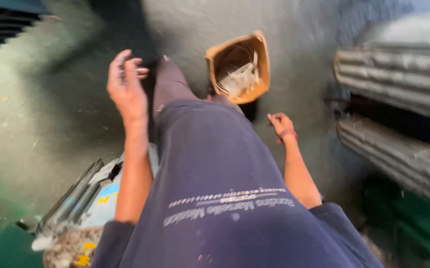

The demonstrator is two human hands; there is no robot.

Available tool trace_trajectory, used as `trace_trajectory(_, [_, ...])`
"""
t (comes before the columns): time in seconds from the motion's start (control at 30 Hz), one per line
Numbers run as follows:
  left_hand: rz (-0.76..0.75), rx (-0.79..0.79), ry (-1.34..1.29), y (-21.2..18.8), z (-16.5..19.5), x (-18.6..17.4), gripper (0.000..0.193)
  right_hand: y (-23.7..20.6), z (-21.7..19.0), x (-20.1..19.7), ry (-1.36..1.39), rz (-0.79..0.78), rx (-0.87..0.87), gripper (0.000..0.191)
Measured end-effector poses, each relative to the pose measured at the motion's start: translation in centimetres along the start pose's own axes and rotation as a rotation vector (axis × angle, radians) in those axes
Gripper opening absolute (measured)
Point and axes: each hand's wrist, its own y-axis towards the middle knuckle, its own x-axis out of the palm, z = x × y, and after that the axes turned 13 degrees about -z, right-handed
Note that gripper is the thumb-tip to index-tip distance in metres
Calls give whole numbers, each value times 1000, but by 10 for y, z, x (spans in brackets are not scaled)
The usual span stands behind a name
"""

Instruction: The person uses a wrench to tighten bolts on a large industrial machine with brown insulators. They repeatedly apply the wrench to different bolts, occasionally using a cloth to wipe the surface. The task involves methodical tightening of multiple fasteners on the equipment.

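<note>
Cardboard box (pixel 239 67), orange-brown w/ crumpled pale wrapping inside, sits on grey concrete floor (pixel 36 109) just beyond my fingertips, betw. both hands. My left hand (pixel 125 87) hangs raised, fingers loosely spread, holding nothing. My right hand (pixel 282 126) is lower, fingers curled, red band at wrist; can't tell if it grips anything. Corrugated metal sheets (pixel 398 79) lie right of my right fingers.

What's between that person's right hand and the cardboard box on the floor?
In the head view, only bare grey floor shows between the right hand and the cardboard box. The hand is empty and hangs apart from the box, whose inside holds pale scraps.
</note>
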Motion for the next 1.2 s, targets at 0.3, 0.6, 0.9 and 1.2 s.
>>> trace_trajectory(0.3, [-218, 50, 58, 134, 31, -32, 29, 21, -35, -18, 191, 213, -135, 44])
trace_trajectory(0.6, [-290, 270, 33, 285, 105, -44, 29, -4, -161, -62, 130, 302, 224, 43])
trace_trajectory(0.9, [-226, 390, 162, 328, 161, -39, 28, 18, -294, -99, -301, 299, -94, 60])
trace_trajectory(1.2, [291, 670, 310, 315, 234, -100, 26, 57, -515, -156, -629, 312, -517, 52])
